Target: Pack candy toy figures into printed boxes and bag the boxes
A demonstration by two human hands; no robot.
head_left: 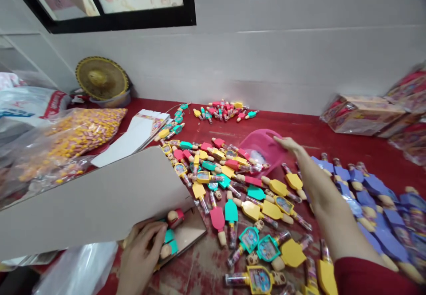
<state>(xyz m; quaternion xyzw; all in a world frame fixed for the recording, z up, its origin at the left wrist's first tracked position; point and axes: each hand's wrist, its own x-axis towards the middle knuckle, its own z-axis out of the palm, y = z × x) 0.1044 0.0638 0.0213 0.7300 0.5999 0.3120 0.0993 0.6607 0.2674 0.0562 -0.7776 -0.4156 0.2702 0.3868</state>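
My left hand (143, 253) is at the lower left, its fingers curled around the lower edge of a large grey cardboard box panel (89, 202). Just past the fingers lie teal and red toy candy tubes (169, 237), partly hidden by the panel. My right hand (289, 144) reaches across the table, its fingertips at the rim of a pink plastic bowl (262, 148). Beneath my right forearm and in front of the bowl spreads a loose heap of yellow, teal and red toy candy tubes (229, 197) with clear tube bodies.
Rows of purple toy tubes (369, 202) lie at the right on the red table (333, 151). A small pile of tubes (222, 111) sits at the back. At the left is a bulging bag of yellow candies (86, 135). Plastic-wrapped boxes (362, 115) stand at the right.
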